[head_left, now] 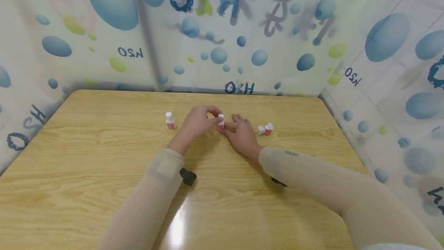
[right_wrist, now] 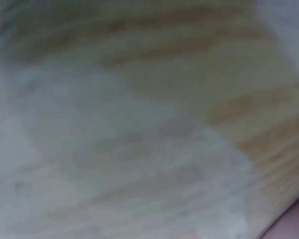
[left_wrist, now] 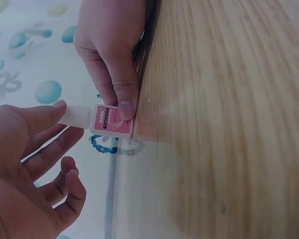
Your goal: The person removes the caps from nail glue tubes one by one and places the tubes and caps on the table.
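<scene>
A small nail glue bottle with a pink label and white cap stands upright on the table between both hands. My left hand pinches the cap between thumb and fingers; in the left wrist view that hand's lower fingers curl loosely. The bottle's body is gripped low by my right hand, thumb across the label. In the head view the bottle is partly covered by fingers. The right wrist view is blurred, with only a sliver of skin at its lower right corner.
A similar bottle with its cap on stands to the left. Right of the hands stands another bottle, a loose white cap beside it. The wooden table meets patterned walls at its back and sides.
</scene>
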The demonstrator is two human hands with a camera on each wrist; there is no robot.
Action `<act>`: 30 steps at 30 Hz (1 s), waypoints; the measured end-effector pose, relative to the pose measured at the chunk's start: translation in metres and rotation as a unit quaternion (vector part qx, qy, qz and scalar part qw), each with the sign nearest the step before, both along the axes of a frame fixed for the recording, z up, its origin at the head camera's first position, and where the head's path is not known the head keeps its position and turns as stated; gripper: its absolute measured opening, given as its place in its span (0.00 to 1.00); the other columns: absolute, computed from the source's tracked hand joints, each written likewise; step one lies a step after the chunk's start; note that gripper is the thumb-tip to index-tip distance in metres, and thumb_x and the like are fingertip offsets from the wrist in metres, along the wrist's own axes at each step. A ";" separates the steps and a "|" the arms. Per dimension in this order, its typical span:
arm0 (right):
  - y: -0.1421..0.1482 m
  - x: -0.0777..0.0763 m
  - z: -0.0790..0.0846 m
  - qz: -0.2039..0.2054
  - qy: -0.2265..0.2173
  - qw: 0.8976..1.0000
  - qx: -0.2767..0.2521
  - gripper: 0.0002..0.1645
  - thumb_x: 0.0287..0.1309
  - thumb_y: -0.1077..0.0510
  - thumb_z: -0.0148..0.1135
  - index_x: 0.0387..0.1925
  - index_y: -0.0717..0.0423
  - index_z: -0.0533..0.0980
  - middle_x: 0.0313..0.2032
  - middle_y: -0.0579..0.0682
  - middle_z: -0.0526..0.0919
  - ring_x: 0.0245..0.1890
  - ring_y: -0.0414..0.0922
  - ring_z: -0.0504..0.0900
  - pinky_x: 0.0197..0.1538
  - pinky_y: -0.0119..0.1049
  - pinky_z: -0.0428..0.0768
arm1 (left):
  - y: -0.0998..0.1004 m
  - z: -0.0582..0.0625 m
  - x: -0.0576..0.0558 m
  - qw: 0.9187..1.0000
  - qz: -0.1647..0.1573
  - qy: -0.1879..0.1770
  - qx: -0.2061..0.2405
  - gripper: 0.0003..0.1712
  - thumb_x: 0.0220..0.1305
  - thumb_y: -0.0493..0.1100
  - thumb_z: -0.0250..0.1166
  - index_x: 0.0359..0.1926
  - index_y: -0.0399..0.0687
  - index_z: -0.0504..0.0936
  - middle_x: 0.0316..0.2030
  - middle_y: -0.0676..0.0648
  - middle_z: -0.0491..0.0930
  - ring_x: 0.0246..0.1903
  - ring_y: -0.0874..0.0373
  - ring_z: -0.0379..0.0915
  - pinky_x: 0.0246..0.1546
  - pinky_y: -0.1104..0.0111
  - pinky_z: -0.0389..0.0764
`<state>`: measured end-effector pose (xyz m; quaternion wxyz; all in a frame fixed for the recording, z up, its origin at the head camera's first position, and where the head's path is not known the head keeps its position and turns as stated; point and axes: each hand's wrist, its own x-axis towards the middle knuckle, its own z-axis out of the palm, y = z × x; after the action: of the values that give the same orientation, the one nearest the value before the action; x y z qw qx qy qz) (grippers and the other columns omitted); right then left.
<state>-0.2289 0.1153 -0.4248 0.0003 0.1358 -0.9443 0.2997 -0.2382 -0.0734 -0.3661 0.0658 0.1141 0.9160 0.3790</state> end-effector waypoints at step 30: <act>0.000 0.000 0.000 0.006 0.007 1.000 -0.004 0.25 0.73 0.39 0.64 0.64 0.42 0.83 0.77 0.64 0.69 0.82 0.62 0.60 0.84 0.63 0.52 | -0.006 0.001 -0.002 0.998 -0.018 -0.034 0.056 0.14 0.78 0.46 0.65 0.58 0.48 0.86 0.55 0.45 0.85 0.55 0.47 0.77 0.61 0.53 0.80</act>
<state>-0.2293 0.1150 -0.4246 0.0060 0.1435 -0.9422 0.3027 -0.2401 -0.0797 -0.3653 0.0972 0.1213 0.8885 0.4317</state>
